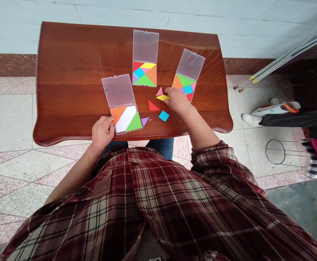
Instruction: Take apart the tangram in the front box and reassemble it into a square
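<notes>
An open tangram box (pixel 140 131) with a clear lid lies near the table's front edge. In it are an orange triangle (pixel 116 113) and a green triangle (pixel 133 122), with a white band of base between them. Curled fingers of my left hand (pixel 103 131) grip this box's left edge. My right hand (pixel 179 101) has thumb and forefinger closed at the right end of a yellow parallelogram (pixel 161 97). Around it lie loose pieces: a pink triangle (pixel 160 92), a red triangle (pixel 152 106), a blue square (pixel 164 116) and a purple triangle (pixel 144 121).
A filled tangram box (pixel 149 78) lies open at the table's back middle. Another filled box (pixel 184 80) is at the right, partly behind my right hand. The wooden table (pixel 71 79) stands against a wall. Another person's leg (pixel 283 120) shows at the right.
</notes>
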`<act>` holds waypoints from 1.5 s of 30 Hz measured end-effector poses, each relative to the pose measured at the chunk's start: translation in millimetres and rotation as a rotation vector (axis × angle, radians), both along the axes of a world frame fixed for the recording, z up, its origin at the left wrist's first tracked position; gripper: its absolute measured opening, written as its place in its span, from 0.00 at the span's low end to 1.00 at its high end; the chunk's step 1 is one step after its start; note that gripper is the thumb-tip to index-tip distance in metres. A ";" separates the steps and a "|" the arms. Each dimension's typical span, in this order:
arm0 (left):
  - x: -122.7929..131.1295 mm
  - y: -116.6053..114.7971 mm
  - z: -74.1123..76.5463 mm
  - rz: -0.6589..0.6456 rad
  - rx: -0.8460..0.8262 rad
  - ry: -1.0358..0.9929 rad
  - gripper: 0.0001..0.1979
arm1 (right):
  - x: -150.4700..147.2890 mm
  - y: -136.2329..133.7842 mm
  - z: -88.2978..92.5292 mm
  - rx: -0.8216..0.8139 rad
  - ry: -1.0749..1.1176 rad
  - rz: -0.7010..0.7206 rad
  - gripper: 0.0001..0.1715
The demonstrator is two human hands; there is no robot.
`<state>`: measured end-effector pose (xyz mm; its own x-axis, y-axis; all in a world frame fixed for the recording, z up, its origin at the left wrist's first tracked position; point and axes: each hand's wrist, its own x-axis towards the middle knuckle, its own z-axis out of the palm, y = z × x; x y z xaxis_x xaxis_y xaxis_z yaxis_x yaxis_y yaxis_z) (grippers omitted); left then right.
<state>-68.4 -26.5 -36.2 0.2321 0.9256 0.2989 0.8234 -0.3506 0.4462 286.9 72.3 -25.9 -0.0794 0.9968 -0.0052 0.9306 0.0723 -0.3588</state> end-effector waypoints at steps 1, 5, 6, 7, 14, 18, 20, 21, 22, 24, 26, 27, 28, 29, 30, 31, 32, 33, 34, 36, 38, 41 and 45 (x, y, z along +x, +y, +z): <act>0.1 -0.2 0.2 0.000 -0.007 0.004 0.15 | 2.1 0.2 -0.2 -0.004 0.000 0.016 0.16; 0.1 -0.4 -0.4 -0.007 0.001 0.031 0.15 | 7.8 2.7 -1.1 -0.075 -0.047 0.045 0.16; 0.1 -0.3 -0.8 -0.009 0.007 0.033 0.16 | 8.7 3.0 -0.7 -0.083 -0.055 0.048 0.15; 0.1 -0.2 -1.2 -0.008 0.011 0.031 0.16 | 9.5 2.7 0.5 -0.080 -0.056 0.054 0.15; 0.8 0.7 -1.2 -0.003 -0.020 0.000 0.15 | -13.9 -19.3 34.9 -0.045 -0.034 0.174 0.13; 1.0 1.0 -1.9 -0.003 0.010 0.011 0.15 | -66.2 -36.3 57.1 -0.110 -0.041 0.480 0.16; 0.9 0.7 -2.6 -0.013 0.035 0.017 0.15 | -95.2 -42.1 63.5 -0.153 -0.099 0.650 0.17; 0.9 0.4 -2.8 -0.018 0.045 0.021 0.15 | -108.2 -44.3 65.4 -0.173 -0.135 0.720 0.17; 1.0 0.2 -2.9 -0.024 0.053 0.024 0.15 | -119.6 -45.9 66.4 -0.181 -0.175 0.776 0.18; 1.3 -0.1 -2.9 -0.028 0.063 0.026 0.15 | -136.6 -47.6 66.0 -0.181 -0.256 0.856 0.18; 1.8 -0.2 -2.6 -0.030 0.066 0.022 0.15 | -146.2 -47.9 63.1 -0.164 -0.321 0.909 0.18; 2.1 -0.1 -2.3 -0.031 0.066 0.020 0.15 | -148.9 -47.8 61.1 -0.155 -0.343 0.929 0.18; 2.4 -0.1 -2.1 -0.033 0.062 0.018 0.15 | -150.7 -47.6 58.9 -0.145 -0.359 0.946 0.18; 2.6 0.0 -1.9 -0.035 0.058 0.016 0.16 | -151.8 -47.5 57.0 -0.136 -0.368 0.959 0.18; 2.7 0.0 -1.8 -0.037 0.056 0.012 0.16 | -152.6 -47.4 55.4 -0.130 -0.372 0.969 0.18; 2.8 0.1 -1.7 -0.037 0.054 0.007 0.16 | -153.3 -47.4 54.2 -0.127 -0.370 0.976 0.18; 2.8 0.1 -1.7 -0.039 0.055 0.003 0.16 | -153.9 -47.5 53.5 -0.130 -0.365 0.980 0.18; 2.7 0.0 -1.9 -0.040 0.058 0.001 0.16 | -154.7 -47.6 53.3 -0.135 -0.356 0.982 0.18; 2.6 0.0 -2.1 -0.042 0.061 0.002 0.16 | -155.4 -47.7 53.5 -0.142 -0.345 0.984 0.18; 2.3 0.1 -2.7 -0.044 0.068 0.009 0.16 | -156.8 -47.6 54.6 -0.160 -0.326 0.987 0.17; 1.9 0.2 -3.5 -0.045 0.076 0.020 0.16 | -157.6 -46.9 55.7 -0.175 -0.309 0.997 0.18; 1.6 0.3 -4.0 -0.045 0.081 0.028 0.16 | -157.4 -45.1 56.3 -0.202 -0.286 1.014 0.18; 2.0 -0.1 -2.3 -0.039 0.052 0.009 0.15 | -155.9 -43.4 55.3 -0.236 -0.224 0.985 0.19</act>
